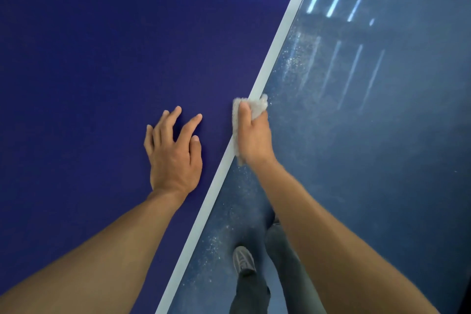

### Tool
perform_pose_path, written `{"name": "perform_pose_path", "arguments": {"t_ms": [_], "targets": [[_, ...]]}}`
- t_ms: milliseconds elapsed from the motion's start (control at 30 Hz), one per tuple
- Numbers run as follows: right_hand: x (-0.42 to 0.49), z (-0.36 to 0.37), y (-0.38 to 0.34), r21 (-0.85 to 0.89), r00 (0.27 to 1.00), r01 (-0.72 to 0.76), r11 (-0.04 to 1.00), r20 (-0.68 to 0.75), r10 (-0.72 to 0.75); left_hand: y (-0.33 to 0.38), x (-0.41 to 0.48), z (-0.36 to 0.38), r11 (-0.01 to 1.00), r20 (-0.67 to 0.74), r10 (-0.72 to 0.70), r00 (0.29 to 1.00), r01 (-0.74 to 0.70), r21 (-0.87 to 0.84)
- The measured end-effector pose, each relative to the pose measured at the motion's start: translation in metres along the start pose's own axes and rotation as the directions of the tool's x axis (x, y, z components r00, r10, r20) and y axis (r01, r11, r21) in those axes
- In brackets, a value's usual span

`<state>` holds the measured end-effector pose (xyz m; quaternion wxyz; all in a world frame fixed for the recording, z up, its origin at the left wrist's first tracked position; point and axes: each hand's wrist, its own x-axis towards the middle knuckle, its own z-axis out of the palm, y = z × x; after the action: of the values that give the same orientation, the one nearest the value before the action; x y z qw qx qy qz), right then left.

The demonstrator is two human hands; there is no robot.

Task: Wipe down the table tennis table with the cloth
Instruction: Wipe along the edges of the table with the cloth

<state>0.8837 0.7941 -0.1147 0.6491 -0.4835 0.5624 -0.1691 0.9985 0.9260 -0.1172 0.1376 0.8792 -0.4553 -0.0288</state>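
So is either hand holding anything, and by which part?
The right hand grips the white cloth across its middle, thumb on top, against the table's white edge. The left hand holds nothing; it rests on the blue tabletop.

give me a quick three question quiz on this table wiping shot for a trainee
1. True or false: the right hand holds the cloth against the table's white edge.
2. Pick one: the left hand is A) gripping a paddle, B) resting with fingers spread on the blue table top, C) out of view.
3. Fill in: past the table's edge, down on the floor, a grey ___ shows.

Key: 1 true; 2 B; 3 shoe.
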Motion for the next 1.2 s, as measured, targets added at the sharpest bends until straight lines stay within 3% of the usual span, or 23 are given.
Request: {"name": "perform_pose_path", "arguments": {"t_ms": [100, 200, 467, 767, 900, 1000, 1200], "targets": [[0.038, -0.012, -0.031, 0.016, 0.996, -0.011, 1.000, -0.085, 0.012, 0.002, 0.001, -0.002, 1.000, 0.002, 0.000, 1.000, 0.000, 0.000], [0.027, -0.004, -0.028, 0.072, 0.989, 0.073, 0.995, -0.134, -0.063, 0.002, 0.001, -0.003, 1.000, 0.014, -0.004, 1.000, 0.004, -0.001], [-0.083, 0.016, 0.042, -0.078, 0.995, -0.086, 0.993, 0.035, 0.088, 0.002, 0.002, -0.001, 1.000, 0.028, -0.001, 1.000, 0.000, 0.024], [0.098, -0.018, -0.083, 0.002, 0.968, -0.093, 0.996, -0.233, 0.091, 0.000, 0.002, -0.004, 1.000, 0.027, 0.016, 1.000, -0.016, -0.009], [0.104, -0.022, -0.092, 0.008, 0.964, -0.031, 0.999, -0.264, 0.032, 0.002, 0.003, -0.005, 1.000, 0.032, 0.005, 0.999, -0.004, -0.022], [0.066, -0.007, -0.063, 0.040, 0.972, -0.004, 0.999, -0.236, 0.013, 0.003, 0.003, -0.005, 1.000, 0.034, -0.003, 0.999, 0.004, -0.025], [0.020, -0.002, -0.032, 0.022, 0.984, -0.141, 0.990, -0.110, 0.142, 0.002, 0.003, -0.004, 1.000, 0.079, -0.029, 0.996, 0.028, 0.005]]}}
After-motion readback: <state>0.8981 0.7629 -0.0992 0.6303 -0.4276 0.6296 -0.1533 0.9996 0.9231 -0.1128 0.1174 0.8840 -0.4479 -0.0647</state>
